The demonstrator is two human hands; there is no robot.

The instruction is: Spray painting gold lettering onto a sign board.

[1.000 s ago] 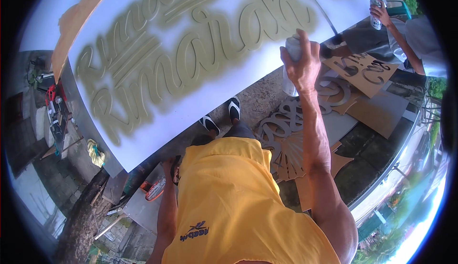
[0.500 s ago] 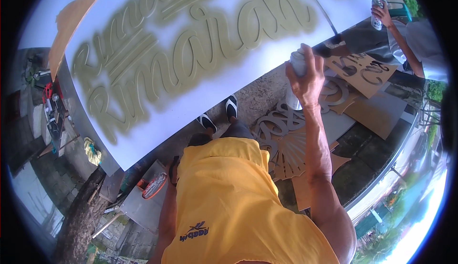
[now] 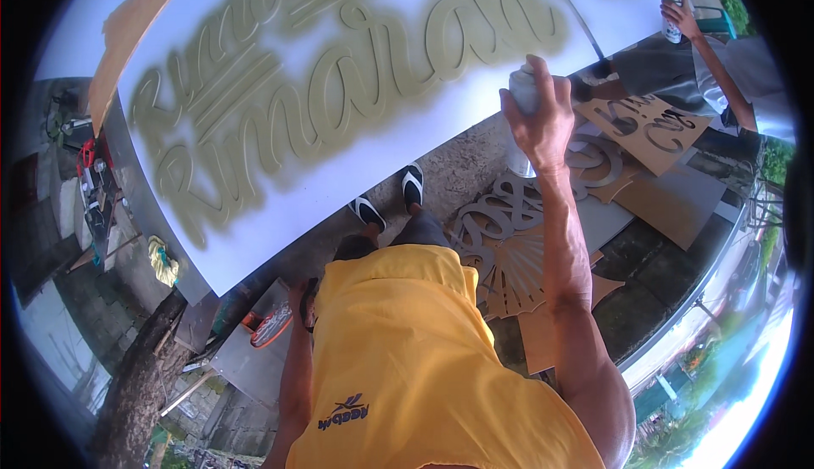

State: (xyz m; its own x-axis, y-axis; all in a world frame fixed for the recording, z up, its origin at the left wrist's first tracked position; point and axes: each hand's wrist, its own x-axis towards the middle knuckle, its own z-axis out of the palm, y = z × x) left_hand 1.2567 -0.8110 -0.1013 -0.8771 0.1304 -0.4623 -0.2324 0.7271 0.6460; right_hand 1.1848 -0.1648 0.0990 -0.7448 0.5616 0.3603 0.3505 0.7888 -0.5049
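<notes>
My right hand [image 3: 543,117] is wrapped round a whitish spray can [image 3: 519,162], index finger at its top. The can is upright by the near edge of a large white board [image 3: 297,236]. Flowing script letters [image 3: 349,79] stand slightly raised on the board, with olive-gold paint sprayed over and around them. My left arm hangs at my side; my left hand [image 3: 301,298] is partly in view beside my hip, its fingers too hidden to read.
At the right another person's hand [image 3: 678,15] holds a spray can. Cut-out stencils [image 3: 513,270] and brown lettered sheets [image 3: 640,134] lie on a dark surface right of my legs. A yellowish cloth [image 3: 163,261], a tree trunk [image 3: 140,384] and an orange-rimmed object [image 3: 271,325] are at the left.
My right hand has moved slightly up and left with the spray can, nearer the board's edge. My left hand has come up a little beside my hip.
</notes>
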